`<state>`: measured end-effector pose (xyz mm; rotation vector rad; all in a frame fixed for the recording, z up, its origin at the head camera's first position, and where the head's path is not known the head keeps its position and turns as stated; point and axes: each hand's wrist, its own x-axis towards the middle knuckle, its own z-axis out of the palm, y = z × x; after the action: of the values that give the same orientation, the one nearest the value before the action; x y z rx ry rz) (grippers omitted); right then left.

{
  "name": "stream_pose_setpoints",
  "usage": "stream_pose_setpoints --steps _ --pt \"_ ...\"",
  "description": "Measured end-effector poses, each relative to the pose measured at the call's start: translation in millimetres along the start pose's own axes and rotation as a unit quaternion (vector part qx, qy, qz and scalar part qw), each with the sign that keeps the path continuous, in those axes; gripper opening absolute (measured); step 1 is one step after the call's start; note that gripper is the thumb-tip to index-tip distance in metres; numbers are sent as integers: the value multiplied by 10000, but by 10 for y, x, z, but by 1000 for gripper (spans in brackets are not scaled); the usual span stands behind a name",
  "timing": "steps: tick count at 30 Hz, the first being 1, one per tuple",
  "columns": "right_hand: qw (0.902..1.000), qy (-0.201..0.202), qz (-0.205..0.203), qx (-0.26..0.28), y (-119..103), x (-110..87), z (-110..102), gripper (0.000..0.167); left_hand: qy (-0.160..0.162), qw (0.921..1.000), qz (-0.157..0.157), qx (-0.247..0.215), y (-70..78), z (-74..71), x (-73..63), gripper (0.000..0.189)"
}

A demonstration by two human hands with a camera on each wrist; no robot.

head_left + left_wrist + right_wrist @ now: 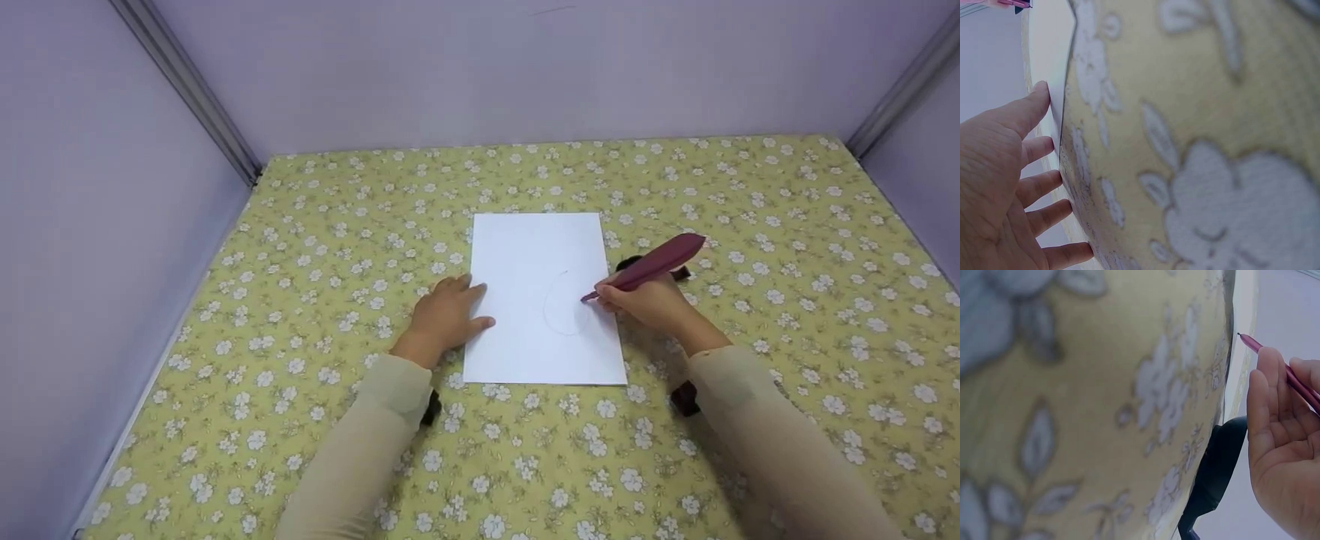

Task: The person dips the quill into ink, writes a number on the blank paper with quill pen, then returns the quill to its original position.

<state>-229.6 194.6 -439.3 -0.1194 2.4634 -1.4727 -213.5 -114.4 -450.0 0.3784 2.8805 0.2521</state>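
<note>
Along the left edge of a flat, white, rectangular sheet of paper [506, 349], the bare left hand [444, 311] rests with fingers spread and grips nothing; its thumb and forefinger reach onto the sheet, beside the yellow cloth printed with white flowers [322, 247]. The sheet's long sides run away from the person. Right of its middle shows a thin, faint, grey curved line [544, 304], bowed toward the left hand. Next comes the slim plum-coloured pen with a broad feather-shaped end [656, 264], its tip over the sheet's right half, to the right of the curve's bowed side. The tip seems to meet the paper, though these views do not settle it. The pen points left and slightly toward the person; its long axis slants across the sheet's right edge to the feather end, farther right and farther away. Last, the bare right hand [651, 301] pinches the pen near its tip, which juts leftward from the grip; the left hand is well apart from it.
</note>
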Motion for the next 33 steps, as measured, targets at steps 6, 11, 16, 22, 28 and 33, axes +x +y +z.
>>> stream_pose_setpoints --steps 6,11,16,22,28,33 --pt "10000 22 -13 49 -18 34 36 31 -1 10000 -2 51 -4 10 10 65" --pt "9999 49 103 -45 -48 46 70 33 8 10000 6 74 0 10 7 65" --pt "9999 57 84 0 -66 67 105 33 -3 10000 11 65 2 1 5 65" --pt "9998 3 -168 -129 -105 82 142 29 42 10000 57 59 -1 -8 -4 65" --pt "9998 0 -149 -164 -147 92 190 27 18 9999 58 85 3 -11 -8 65" --pt "10000 -37 -15 37 -170 95 235 28 23 10000 32 1 4 -5 -8 65"
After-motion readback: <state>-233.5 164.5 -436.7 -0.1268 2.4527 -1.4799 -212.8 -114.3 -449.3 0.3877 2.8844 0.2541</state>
